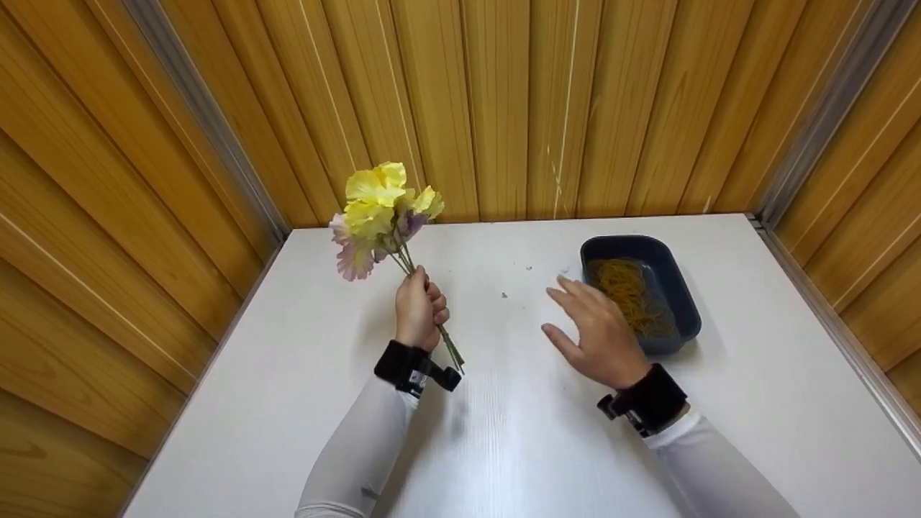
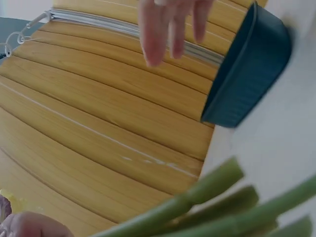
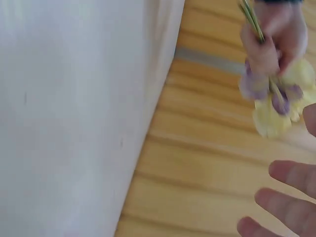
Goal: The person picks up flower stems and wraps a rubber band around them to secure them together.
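Note:
A bunch of flowers point(image 1: 378, 205), yellow and pale purple, is held by its green stems in my left hand point(image 1: 419, 309). The blossoms lean to the upper left, and the cut stem ends point(image 2: 217, 182) stick out below the fist, large in the left wrist view. To the right, my right hand point(image 1: 601, 334) hovers with fingers spread and holds nothing. It is nearest to a dark blue plastic tub point(image 1: 683, 302), partly covering its left side in the head view. Inside the tub lies a heap of thin yellow-brown rubber bands point(image 1: 626, 288).
Both hands are above a white table point(image 1: 288, 410). A few tiny scraps point(image 1: 504, 295) lie on it between the hands. Wood-look panels point(image 1: 496, 108) wall the table at the back and sides, with grey metal strips point(image 1: 827, 101) in the corners.

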A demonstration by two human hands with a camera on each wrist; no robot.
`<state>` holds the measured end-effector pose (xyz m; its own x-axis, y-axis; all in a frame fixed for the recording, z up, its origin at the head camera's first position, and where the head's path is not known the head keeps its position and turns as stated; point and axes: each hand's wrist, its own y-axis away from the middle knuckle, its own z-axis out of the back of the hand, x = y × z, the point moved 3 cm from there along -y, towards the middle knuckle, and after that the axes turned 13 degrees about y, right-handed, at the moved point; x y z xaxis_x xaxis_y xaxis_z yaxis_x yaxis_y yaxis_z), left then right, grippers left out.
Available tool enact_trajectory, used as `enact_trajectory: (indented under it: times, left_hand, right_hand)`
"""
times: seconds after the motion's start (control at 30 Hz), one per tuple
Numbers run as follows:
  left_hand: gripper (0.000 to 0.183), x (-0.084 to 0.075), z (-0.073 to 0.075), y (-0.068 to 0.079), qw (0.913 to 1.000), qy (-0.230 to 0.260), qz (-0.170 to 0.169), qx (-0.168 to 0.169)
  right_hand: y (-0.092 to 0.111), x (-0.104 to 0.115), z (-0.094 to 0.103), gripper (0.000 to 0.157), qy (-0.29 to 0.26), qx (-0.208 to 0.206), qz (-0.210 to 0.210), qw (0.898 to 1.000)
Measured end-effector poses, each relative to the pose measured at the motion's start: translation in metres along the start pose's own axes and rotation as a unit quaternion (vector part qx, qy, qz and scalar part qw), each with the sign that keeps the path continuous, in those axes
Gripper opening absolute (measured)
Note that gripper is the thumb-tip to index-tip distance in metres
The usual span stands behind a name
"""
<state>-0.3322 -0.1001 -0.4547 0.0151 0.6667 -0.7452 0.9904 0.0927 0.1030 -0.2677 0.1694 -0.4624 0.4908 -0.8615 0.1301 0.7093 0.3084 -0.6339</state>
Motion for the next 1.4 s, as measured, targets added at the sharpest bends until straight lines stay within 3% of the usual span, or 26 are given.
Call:
enact_trajectory:
  times: [0.2,0.37,0.53,0.73,0.9,1.03,1.13,1.33,1.4]
  left_hand:
    - [0.026,-0.008,0.028,-0.026,0.9915,-0.125,0.021,-0.030]
    - [0.030,-0.013,0.055,-0.046,0.9618,-0.267,0.019,-0.057]
    - [0.026,-0.025,0.087,-0.064,0.9197,-0.385,0.018,-0.073]
    - [0.029,-0.036,0.123,-0.080,0.8450,-0.530,0.026,-0.068]
    - [0.030,-0.036,0.143,-0.085,0.8058,-0.588,0.053,-0.043]
    - [0.031,-0.038,0.147,-0.085,0.7924,-0.606,0.055,-0.039]
    - [0.032,-0.041,0.145,-0.080,0.7875,-0.612,0.052,-0.046]
    - [0.056,-0.053,0.122,-0.065,0.7389,-0.670,-0.013,-0.072]
    - [0.065,-0.056,0.107,-0.057,0.7282,-0.679,-0.046,-0.078]
  right_hand:
    - [0.000,-0.038,0.015,0.066,0.051,-0.021,-0.062,0.997]
    - [0.005,-0.071,0.011,0.073,0.082,0.042,-0.131,0.987]
    - [0.012,-0.092,0.005,0.084,0.092,0.131,-0.180,0.971]
    - [0.011,-0.101,0.004,0.090,0.100,0.180,-0.201,0.958]
    - [0.009,-0.102,0.004,0.093,0.095,0.203,-0.204,0.953]
    - [0.006,-0.103,0.006,0.094,0.093,0.209,-0.206,0.951]
    - [0.006,-0.103,0.007,0.094,0.087,0.211,-0.210,0.951]
    - [0.004,-0.101,0.009,0.094,0.074,0.213,-0.214,0.951]
    - [0.004,-0.100,0.010,0.093,0.073,0.213,-0.215,0.950]
